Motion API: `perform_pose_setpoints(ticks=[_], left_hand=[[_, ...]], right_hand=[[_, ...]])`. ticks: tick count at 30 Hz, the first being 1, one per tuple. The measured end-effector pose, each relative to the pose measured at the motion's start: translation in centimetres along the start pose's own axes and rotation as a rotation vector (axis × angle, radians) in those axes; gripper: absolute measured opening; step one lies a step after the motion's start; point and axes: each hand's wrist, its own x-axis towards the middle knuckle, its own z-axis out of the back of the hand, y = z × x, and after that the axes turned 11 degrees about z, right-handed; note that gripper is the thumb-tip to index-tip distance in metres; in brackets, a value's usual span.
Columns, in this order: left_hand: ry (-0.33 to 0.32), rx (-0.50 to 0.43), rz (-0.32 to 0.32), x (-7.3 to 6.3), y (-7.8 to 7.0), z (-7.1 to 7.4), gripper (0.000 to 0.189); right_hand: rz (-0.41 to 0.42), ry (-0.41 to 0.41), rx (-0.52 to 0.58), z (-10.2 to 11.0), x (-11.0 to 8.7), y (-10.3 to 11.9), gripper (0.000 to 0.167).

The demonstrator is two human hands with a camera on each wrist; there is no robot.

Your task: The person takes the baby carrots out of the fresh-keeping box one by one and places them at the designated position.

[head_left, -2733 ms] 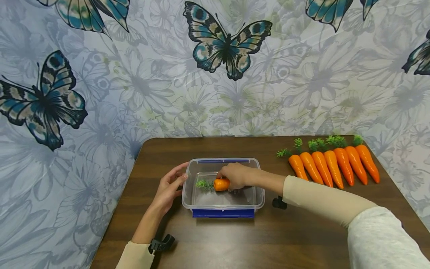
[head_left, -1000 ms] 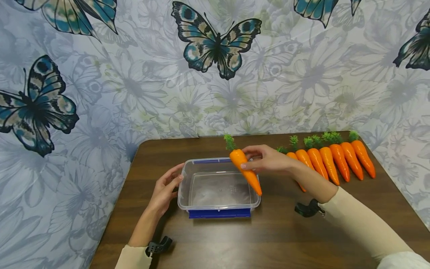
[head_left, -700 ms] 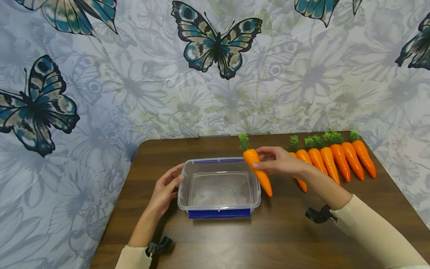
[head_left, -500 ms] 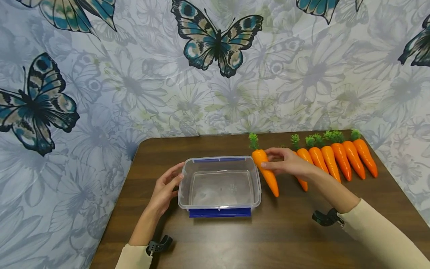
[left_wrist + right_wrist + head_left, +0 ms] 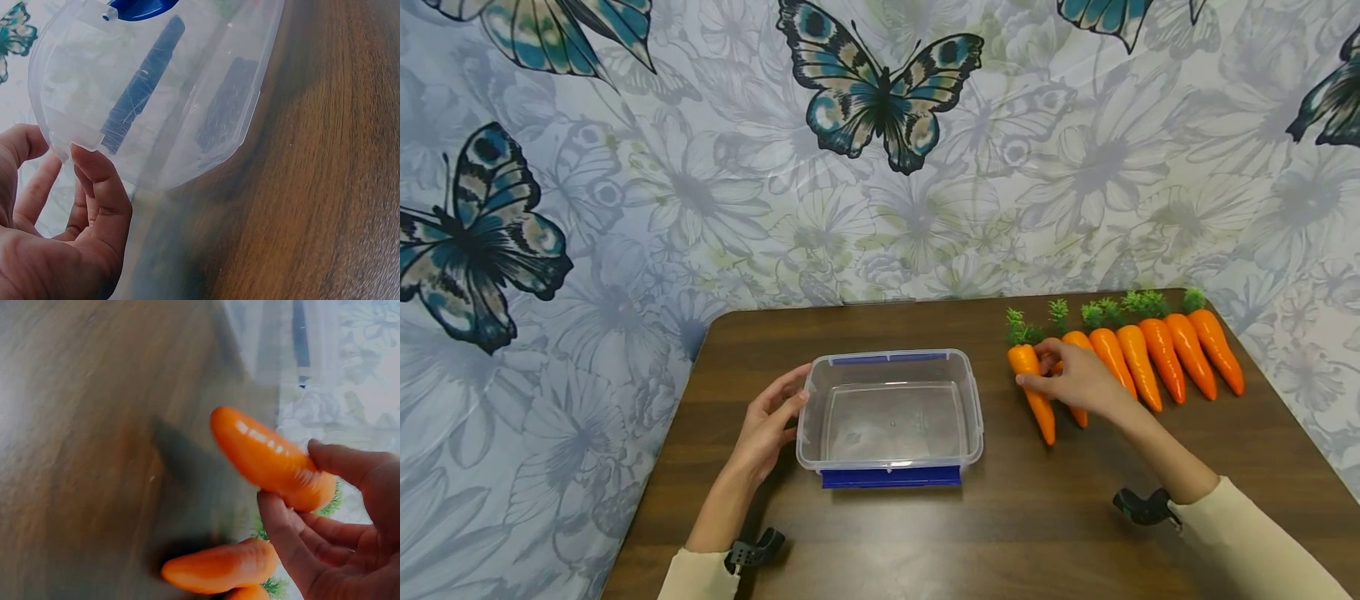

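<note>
My right hand (image 5: 1078, 379) pinches a carrot (image 5: 1041, 412) with green leaves between thumb and fingers, at the left end of a row of carrots (image 5: 1137, 358). In the right wrist view the held carrot (image 5: 269, 456) hangs above the table, its shadow apart from it, with another carrot (image 5: 219, 569) lying close by. A clear plastic container (image 5: 891, 425) with blue clips stands lidless and empty at the middle. At its left side, my left hand (image 5: 767, 429) holds the rim; in the left wrist view, thumb and fingers of this hand (image 5: 81, 219) pinch the container's edge (image 5: 169, 181).
The brown wooden table (image 5: 880, 542) backs onto a wall covering (image 5: 715, 192) printed with flowers and butterflies. Several carrots lie side by side at the table's right, leaves toward the wall. Dark wrist cameras (image 5: 756, 550) sit on both wrists.
My right hand has lifted the carrot out of the container and carried it right, beside the row. My left hand has stayed at the container's left side.
</note>
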Motion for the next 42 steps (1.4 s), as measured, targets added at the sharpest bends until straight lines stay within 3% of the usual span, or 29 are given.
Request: perform_pose_setpoints(ticks=[4, 12, 17, 22, 29, 35, 42], left_hand=[[-0.002, -0.001, 0.001, 0.0, 0.0, 0.0, 0.052], [0.016, -0.017, 0.002, -0.1, -0.2, 0.0, 0.052], [0.016, -0.017, 0.002, -0.1, -0.3, -0.1, 0.052], [0.012, -0.011, 0.004, 0.0, -0.3, -0.1, 0.052], [0.004, -0.007, 0.003, 0.1, -0.2, 0.0, 0.051], [0.003, -0.005, 0.008, 0.3, 0.0, 0.1, 0.051], [0.001, -0.006, 0.011, 0.3, 0.2, 0.1, 0.052]], right_hand=[[-0.019, -0.039, -0.149, -0.3, 0.0, -0.2, 0.073], [0.001, -0.088, -0.305, -1.1, 0.1, 0.0, 0.046], [0.004, -0.118, -0.339, -1.1, 0.2, -0.1, 0.05], [-0.019, -0.141, -0.333, -1.0, 0.0, -0.2, 0.052], [0.01, -0.161, -0.319, -1.3, 0.0, -0.5, 0.047], [0.029, -0.133, -0.245, -2.4, 0.2, -0.8, 0.034], [0.006, -0.122, -0.204, -3.0, 0.2, -0.7, 0.031]])
